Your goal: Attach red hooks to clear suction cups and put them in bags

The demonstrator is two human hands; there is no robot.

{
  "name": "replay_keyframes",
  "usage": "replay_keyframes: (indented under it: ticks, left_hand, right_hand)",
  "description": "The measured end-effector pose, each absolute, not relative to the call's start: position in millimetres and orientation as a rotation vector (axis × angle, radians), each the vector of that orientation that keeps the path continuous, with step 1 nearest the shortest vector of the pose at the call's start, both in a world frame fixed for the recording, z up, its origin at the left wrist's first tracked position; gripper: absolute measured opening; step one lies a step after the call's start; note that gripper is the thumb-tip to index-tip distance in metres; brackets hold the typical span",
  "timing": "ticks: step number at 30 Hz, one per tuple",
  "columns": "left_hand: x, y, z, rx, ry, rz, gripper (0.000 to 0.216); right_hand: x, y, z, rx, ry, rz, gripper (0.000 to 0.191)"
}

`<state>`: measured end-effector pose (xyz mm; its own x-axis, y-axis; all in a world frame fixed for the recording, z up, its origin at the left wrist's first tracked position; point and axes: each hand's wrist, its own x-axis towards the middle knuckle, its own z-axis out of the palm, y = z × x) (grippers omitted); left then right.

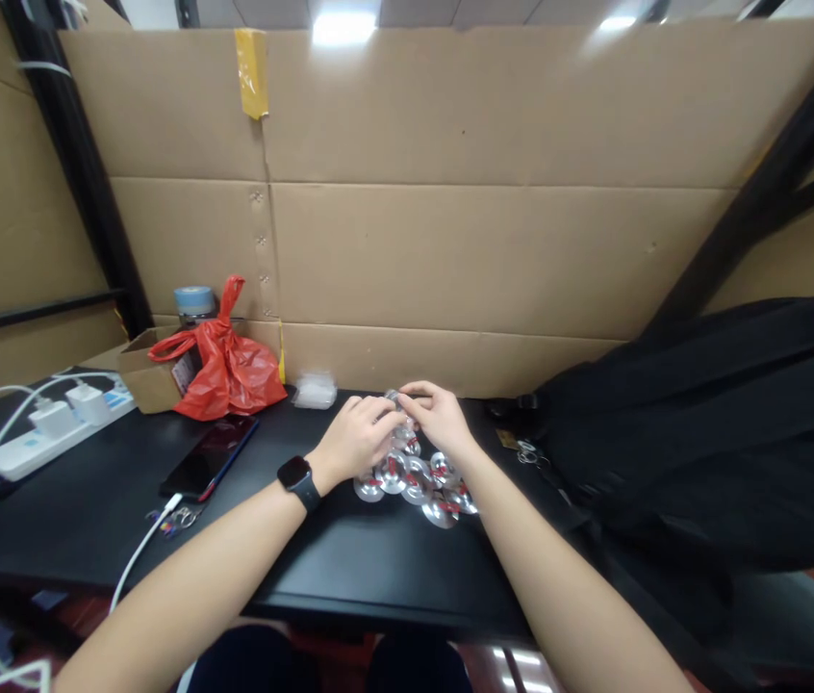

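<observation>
Both hands meet over the middle of a black table (349, 568). My left hand (358, 438), with a black smartwatch (298, 479) on its wrist, has its fingers curled and pinched on a small clear round piece (393, 397). My right hand (437, 416) pinches the same piece from the other side. Just under the hands lies a pile of several clear round discs with red marks (416, 478).
A red plastic bag (223, 366) and a small cardboard box (147, 377) stand at the back left, a dark phone (211, 456) in front of them. A white power strip (53, 428) with cables sits far left. A black bag (710, 433) fills the right side. A cardboard wall (465, 221) rises behind.
</observation>
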<state>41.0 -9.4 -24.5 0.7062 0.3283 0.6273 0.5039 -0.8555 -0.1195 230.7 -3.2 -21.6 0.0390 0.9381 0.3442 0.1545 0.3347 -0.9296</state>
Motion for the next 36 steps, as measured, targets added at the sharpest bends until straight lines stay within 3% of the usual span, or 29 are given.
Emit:
replay_keyframes:
  ticks: [4,8,13,18,36]
  left_hand:
    - [33,4,-26,-2.572,-0.66,-0.881,0.013]
    - [26,13,-27,-2.55,-0.649,-0.899,0.012]
    - [23,18,-29,-2.546,-0.622,-0.953,0.014]
    - [26,14,-30,-2.511,-0.584,-0.997,0.013]
    - [21,18,-31,-2.468,-0.924,-0.824,0.012]
  right_hand:
    - [229,-5,-20,-0.971,-1.384,0.918,0.049]
    - [237,-9,-15,-0.924,-1.435,0.979,0.055]
    - [247,-12,-9,-0.969,-1.366,0.902,0.051]
    - [241,-16,-9,-0.997,-1.489,1.047,0.061]
    - [256,-5,-16,-1.154,-1.485,0.784,0.034]
